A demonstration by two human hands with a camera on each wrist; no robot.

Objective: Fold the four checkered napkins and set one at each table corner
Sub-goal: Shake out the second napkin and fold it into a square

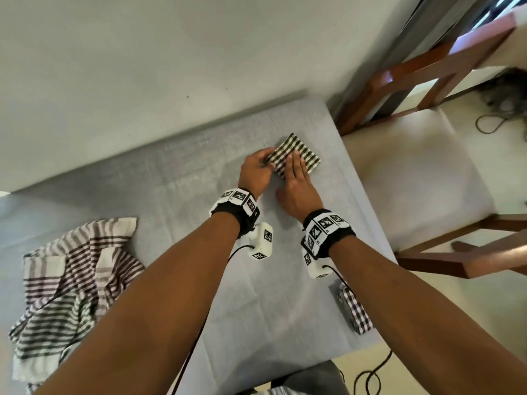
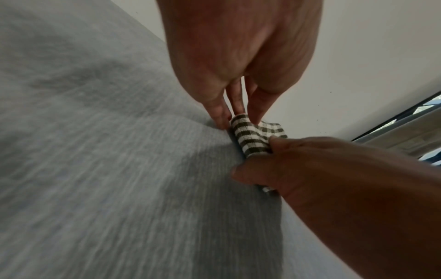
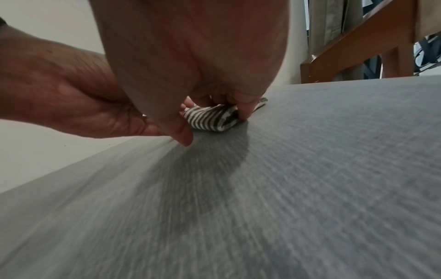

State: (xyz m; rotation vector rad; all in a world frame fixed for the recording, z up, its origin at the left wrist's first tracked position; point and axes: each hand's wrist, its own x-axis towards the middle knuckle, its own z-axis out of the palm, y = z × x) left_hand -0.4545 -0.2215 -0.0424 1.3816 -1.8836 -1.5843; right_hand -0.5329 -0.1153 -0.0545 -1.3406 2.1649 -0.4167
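A folded green-and-white checkered napkin (image 1: 305, 155) (image 2: 253, 136) (image 3: 210, 119) lies near the far right corner of the grey table (image 1: 185, 201). My left hand (image 1: 265, 162) (image 2: 238, 117) pinches its left edge between thumb and fingers. My right hand (image 1: 296, 172) (image 3: 243, 111) lies on top of it with straight fingers and presses it down. A second folded napkin (image 1: 358, 312), purple-and-white checkered, sits at the near right corner, partly hidden by my right forearm. A loose pile of unfolded striped and checkered napkins (image 1: 71, 275) lies at the table's left.
A wooden chair (image 1: 416, 172) with a pale seat stands close against the table's right edge. A white wall (image 1: 142, 67) runs along the far edge. Black cables (image 1: 370, 377) trail on the floor by the near edge.
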